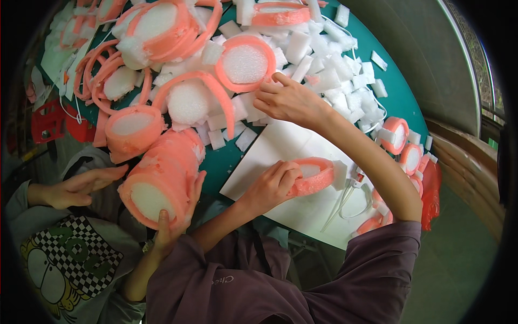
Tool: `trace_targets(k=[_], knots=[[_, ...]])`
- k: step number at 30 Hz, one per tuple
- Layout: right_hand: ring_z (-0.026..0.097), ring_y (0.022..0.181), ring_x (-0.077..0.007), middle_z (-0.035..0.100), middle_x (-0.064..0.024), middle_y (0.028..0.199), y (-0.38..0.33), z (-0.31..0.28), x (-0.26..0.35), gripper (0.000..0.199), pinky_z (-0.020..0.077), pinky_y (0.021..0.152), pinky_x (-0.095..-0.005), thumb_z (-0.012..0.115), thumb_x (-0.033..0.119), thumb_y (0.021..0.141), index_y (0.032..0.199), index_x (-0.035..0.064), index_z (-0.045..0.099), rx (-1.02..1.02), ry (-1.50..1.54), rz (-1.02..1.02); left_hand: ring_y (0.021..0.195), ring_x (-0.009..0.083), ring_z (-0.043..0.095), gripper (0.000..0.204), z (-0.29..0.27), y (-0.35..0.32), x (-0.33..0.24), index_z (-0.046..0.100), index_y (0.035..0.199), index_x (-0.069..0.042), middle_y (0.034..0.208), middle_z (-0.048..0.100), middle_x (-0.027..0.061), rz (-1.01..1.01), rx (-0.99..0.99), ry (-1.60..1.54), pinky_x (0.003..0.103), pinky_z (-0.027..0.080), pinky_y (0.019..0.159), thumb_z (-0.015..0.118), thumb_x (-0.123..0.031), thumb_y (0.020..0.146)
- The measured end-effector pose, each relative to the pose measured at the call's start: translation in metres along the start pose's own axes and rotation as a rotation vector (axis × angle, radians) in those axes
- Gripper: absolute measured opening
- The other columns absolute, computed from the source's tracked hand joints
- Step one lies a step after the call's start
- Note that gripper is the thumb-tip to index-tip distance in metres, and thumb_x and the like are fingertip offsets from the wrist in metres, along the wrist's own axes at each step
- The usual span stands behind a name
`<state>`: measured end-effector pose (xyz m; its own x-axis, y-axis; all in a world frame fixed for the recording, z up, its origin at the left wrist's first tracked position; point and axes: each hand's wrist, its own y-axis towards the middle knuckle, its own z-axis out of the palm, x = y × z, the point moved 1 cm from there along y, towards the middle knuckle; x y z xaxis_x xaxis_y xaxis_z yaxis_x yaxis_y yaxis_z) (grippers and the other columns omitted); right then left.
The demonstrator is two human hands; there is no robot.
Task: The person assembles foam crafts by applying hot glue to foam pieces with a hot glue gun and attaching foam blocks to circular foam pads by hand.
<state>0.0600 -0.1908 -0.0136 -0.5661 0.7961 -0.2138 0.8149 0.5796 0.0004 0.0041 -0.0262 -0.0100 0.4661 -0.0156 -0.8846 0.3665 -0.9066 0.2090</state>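
My left hand (279, 181) grips a pink foam ring (315, 181) with a white foam centre, tilted above a white board (270, 151). The ring's far side is close to a small white foam block (340, 175). My right hand (291, 101) reaches across to the foam pile, its fingers curled at the lower right edge of another pink ring (220, 67) with a white foam disc (245, 63). Whether those fingers pinch a small piece or the ring's edge is hidden. Loose white foam blocks (326, 75) lie beside this hand.
At left, a co-worker's hands (81, 186) are around a stack of pink foam rings (172, 156). More rings (156, 27) cover the green table (396, 92). White cords (339, 208) run from a small device (357, 177) on the board. Finished-looking rings (396, 135) line the right edge.
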Motion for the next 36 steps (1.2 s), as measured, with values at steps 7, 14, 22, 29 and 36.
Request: trace_targets(k=[7,14,22,29,36], knots=[[0.044,0.083,-0.0092,0.046,0.004,0.074,-0.01,-0.016,-0.001,0.007,0.0338,0.068,-0.024,0.057,0.011,0.062,0.066,0.0135,0.051,-0.028,0.107,0.054,0.077,0.0282,0.05,0.044,-0.002,0.005,-0.009,0.041,0.09,-0.001,0.088,0.048,0.011,-0.022,0.054,0.044,0.033,0.044,0.067,0.067,0.001,0.055],[0.048,0.078,-0.0132,0.049,0.0006,0.072,-0.042,-0.072,-0.02,0.017,0.0357,0.064,-0.0255,0.06,0.003,0.058,0.073,0.0079,0.052,-0.231,0.483,0.3,0.079,0.0264,0.05,0.04,-0.011,0.0,-0.012,0.043,0.088,-0.002,0.088,0.047,0.0107,-0.059,0.103,0.068,0.033,0.043,0.067,0.064,0.002,0.055],[0.05,0.062,-0.0158,0.054,-0.0064,0.073,-0.129,-0.135,0.007,0.025,0.0399,0.055,-0.024,0.065,0.002,0.065,0.086,-0.0012,0.051,-0.735,0.854,0.91,0.083,0.0294,0.051,0.048,-0.017,-0.001,-0.013,0.041,0.093,-0.002,0.09,0.049,0.0136,-0.129,0.172,0.052,0.033,0.043,0.069,0.067,0.003,0.053],[0.048,0.068,-0.0116,0.052,-0.0082,0.078,-0.175,-0.112,0.144,0.021,0.0406,0.057,-0.0231,0.056,0.011,0.076,0.088,-0.0037,0.048,-1.391,1.037,1.736,0.081,0.0285,0.05,0.048,-0.014,-0.005,-0.012,0.041,0.095,-0.002,0.089,0.048,0.0136,-0.163,0.176,0.046,0.033,0.042,0.069,0.066,0.004,0.055],[0.05,0.058,-0.0097,0.055,-0.0086,0.074,-0.129,-0.111,0.204,0.021,0.0412,0.052,-0.0197,0.053,-0.001,0.076,0.096,-0.0035,0.047,-0.965,1.281,1.805,0.079,0.0278,0.05,0.045,-0.012,-0.001,-0.015,0.041,0.094,-0.002,0.089,0.048,0.0135,-0.163,0.187,0.069,0.031,0.043,0.067,0.065,0.005,0.057]])
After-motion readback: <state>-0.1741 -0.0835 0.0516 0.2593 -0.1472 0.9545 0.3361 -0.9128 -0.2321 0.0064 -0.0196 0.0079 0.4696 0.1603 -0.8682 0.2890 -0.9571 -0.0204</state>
